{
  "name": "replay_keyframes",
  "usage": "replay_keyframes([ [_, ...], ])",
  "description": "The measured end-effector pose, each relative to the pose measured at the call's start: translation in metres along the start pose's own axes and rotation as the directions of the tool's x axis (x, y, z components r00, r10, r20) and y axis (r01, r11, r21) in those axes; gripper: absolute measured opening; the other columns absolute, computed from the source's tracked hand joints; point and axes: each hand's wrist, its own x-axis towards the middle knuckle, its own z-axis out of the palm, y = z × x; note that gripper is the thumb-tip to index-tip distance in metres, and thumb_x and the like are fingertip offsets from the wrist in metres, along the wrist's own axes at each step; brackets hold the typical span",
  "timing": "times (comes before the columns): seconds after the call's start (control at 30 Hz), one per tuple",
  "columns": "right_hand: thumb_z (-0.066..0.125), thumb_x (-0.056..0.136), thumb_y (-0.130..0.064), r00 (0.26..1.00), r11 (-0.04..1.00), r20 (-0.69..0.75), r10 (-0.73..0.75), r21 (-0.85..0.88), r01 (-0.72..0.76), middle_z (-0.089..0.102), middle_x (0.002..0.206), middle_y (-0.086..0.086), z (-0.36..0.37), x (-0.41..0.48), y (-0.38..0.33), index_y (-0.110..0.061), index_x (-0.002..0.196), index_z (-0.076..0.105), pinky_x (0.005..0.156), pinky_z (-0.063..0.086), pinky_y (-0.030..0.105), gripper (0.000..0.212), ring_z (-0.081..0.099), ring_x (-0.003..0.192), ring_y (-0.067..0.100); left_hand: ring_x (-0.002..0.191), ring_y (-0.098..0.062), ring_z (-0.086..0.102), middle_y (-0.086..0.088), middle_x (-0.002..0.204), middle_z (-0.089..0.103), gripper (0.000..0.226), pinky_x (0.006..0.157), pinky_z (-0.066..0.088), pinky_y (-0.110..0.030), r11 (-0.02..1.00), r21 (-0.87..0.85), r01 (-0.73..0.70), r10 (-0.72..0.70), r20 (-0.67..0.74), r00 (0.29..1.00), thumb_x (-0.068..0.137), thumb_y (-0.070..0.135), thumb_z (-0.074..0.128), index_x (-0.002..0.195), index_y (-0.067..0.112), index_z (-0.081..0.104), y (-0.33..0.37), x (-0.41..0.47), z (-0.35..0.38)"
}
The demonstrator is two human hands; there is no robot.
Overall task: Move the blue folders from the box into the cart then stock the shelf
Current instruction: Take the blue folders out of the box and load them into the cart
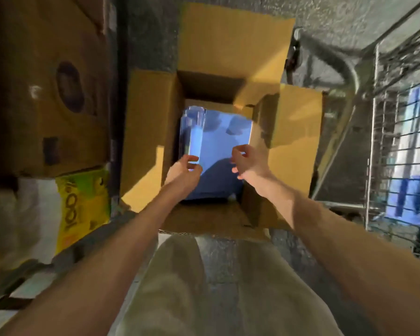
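An open cardboard box (150,132) stands on the floor in front of me, flaps spread out. Blue folders (226,141) lie stacked inside it. One glossy folder (194,132) stands tilted up along the left side of the stack. My left hand (183,169) pinches the near edge of that folder between thumb and fingers. My right hand (249,163) hovers over the right side of the stack with fingers loosely curled, holding nothing. The wire cart (383,151) stands to the right, and more blue folders (412,166) show through its mesh.
Large cardboard boxes (46,93) and a yellow-green package (83,209) sit on shelving at the left. The cart's metal frame (349,76) stands close to the box's right flap. Grey concrete floor (325,20) lies beyond the box. My legs are below.
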Motion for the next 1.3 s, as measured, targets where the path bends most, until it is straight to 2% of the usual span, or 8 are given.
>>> replay_keyframes([
  [0.17, 0.046, 0.095, -0.044, 0.999, 0.999, 0.042, 0.035, -0.043, -0.033, 0.069, 0.115, 0.006, 0.019, 0.059, 0.05, -0.022, 0.118, 0.061, 0.089, 0.057, 0.047, 0.035, 0.067, 0.1, 0.03, 0.124, -0.021, 0.056, -0.001, 0.145, 0.054, 0.047, 0.087, 0.037, -0.021, 0.996, 0.087, 0.007, -0.007, 0.005, 1.0, 0.101, 0.033, 0.052, 0.147, 0.023, 0.046, -0.036, 0.072, 0.036],
  [0.57, 0.047, 0.101, -0.043, 0.996, 0.994, 0.087, 0.028, -0.106, -0.018, 0.068, 0.119, 0.007, 0.059, 0.126, 0.106, -0.015, 0.126, 0.06, 0.099, 0.052, 0.046, 0.04, 0.065, 0.111, 0.028, 0.125, -0.019, 0.057, 0.005, 0.147, 0.053, 0.061, 0.077, 0.039, -0.018, 0.996, 0.069, 0.061, -0.054, -0.1, 0.994, 0.101, 0.028, 0.053, 0.157, 0.027, 0.03, -0.075, 0.132, 0.1],
  [0.77, 0.06, 0.089, -0.059, 0.999, 0.999, 0.017, -0.032, -0.031, 0.032, 0.067, 0.113, 0.001, 0.069, 0.137, 0.088, -0.016, 0.123, 0.06, 0.092, 0.055, 0.044, 0.055, 0.065, 0.103, 0.023, 0.074, 0.001, 0.056, 0.01, 0.12, 0.058, 0.054, 0.049, 0.041, -0.009, 0.999, -0.028, 0.023, -0.025, -0.061, 0.998, 0.095, 0.02, 0.059, 0.146, 0.023, 0.042, -0.072, 0.132, 0.092],
  [0.9, 0.072, 0.083, -0.055, 0.995, 0.996, -0.055, -0.08, -0.037, 0.078, 0.067, 0.122, 0.002, 0.067, 0.137, 0.074, -0.013, 0.131, 0.057, 0.093, 0.05, 0.029, 0.066, 0.062, 0.111, 0.02, 0.1, -0.017, 0.064, 0.009, 0.107, 0.062, 0.046, 0.084, 0.055, -0.032, 0.993, -0.113, -0.017, 0.041, 0.211, 0.977, 0.092, 0.002, 0.058, 0.133, 0.022, 0.055, -0.053, 0.121, 0.098],
  [1.0, 0.076, 0.085, -0.04, 0.989, 0.996, -0.115, -0.092, -0.034, 0.088, 0.068, 0.114, 0.003, 0.055, 0.139, 0.075, -0.011, 0.129, 0.058, 0.072, 0.043, 0.009, 0.055, 0.064, 0.102, 0.018, 0.116, -0.021, 0.058, 0.003, 0.118, 0.06, 0.045, 0.097, 0.046, -0.033, 0.989, -0.141, -0.049, 0.092, 0.319, 0.943, 0.093, 0.002, 0.055, 0.132, 0.023, 0.061, -0.043, 0.112, 0.107],
  [1.1, 0.076, 0.087, -0.035, 0.982, 0.991, -0.148, -0.115, -0.078, 0.105, 0.071, 0.114, 0.006, 0.04, 0.142, 0.082, -0.009, 0.125, 0.062, 0.083, 0.049, 0.02, 0.048, 0.066, 0.104, 0.018, 0.134, -0.02, 0.045, -0.003, 0.141, 0.047, 0.041, 0.106, 0.035, -0.026, 0.984, -0.105, -0.145, 0.164, 0.203, 0.965, 0.095, 0.005, 0.054, 0.133, 0.02, 0.064, -0.045, 0.12, 0.112],
  [1.23, 0.074, 0.087, -0.037, 0.988, 0.983, -0.06, -0.145, -0.121, 0.137, 0.071, 0.116, 0.004, 0.028, 0.145, 0.096, -0.008, 0.129, 0.061, 0.06, 0.038, -0.005, 0.052, 0.06, 0.096, 0.007, 0.134, -0.013, 0.04, 0.001, 0.158, 0.029, 0.052, 0.104, 0.04, -0.028, 0.989, -0.091, -0.114, 0.108, -0.068, 0.992, 0.097, 0.017, 0.058, 0.147, 0.024, 0.045, -0.059, 0.149, 0.104],
  [1.3, 0.075, 0.086, -0.039, 0.987, 0.984, -0.047, -0.152, -0.099, 0.147, 0.07, 0.116, 0.003, 0.027, 0.148, 0.101, -0.01, 0.129, 0.06, 0.066, 0.042, -0.006, 0.054, 0.063, 0.098, 0.008, 0.127, -0.01, 0.044, 0.003, 0.154, 0.035, 0.058, 0.094, 0.047, -0.028, 0.993, -0.095, -0.069, 0.055, -0.142, 0.988, 0.095, 0.017, 0.058, 0.15, 0.022, 0.039, -0.071, 0.159, 0.099],
])
